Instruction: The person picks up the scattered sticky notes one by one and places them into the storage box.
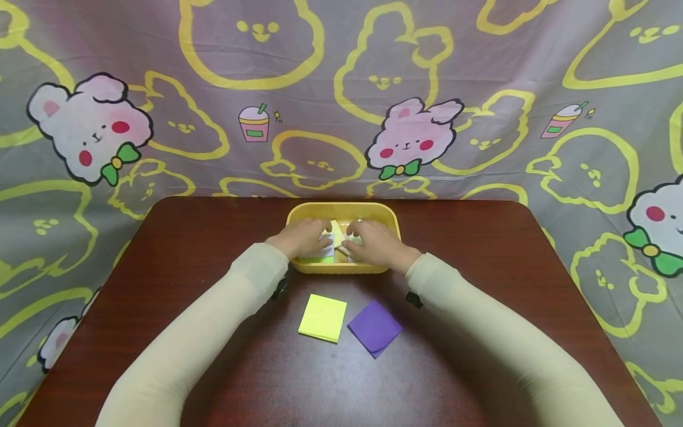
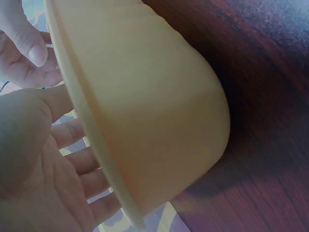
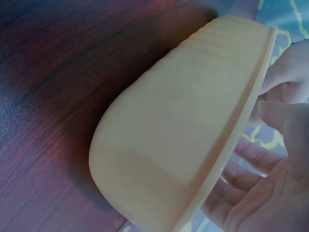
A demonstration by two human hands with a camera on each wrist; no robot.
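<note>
A yellow plastic basket [image 1: 341, 268] stands near the table's far edge, with several paper squares inside in white, pale yellow and green. My left hand [image 1: 305, 236] reaches over its left side, thumb and fingers apart above a white square [image 1: 326, 247]. From the right side my right hand [image 1: 376, 242] reaches in, its fingers spread and bent loosely over the papers. Both wrist views show the basket's outer wall [image 2: 154, 106], which hides the fingertips. In front of the basket lie a yellow paper square [image 1: 322, 318] and a purple paper square [image 1: 375, 328], side by side.
The dark red-brown wooden table [image 1: 213, 237] has rounded far corners. A grey curtain [image 1: 331, 95] printed with yellow outlines and cartoon rabbits hangs behind it and along both sides.
</note>
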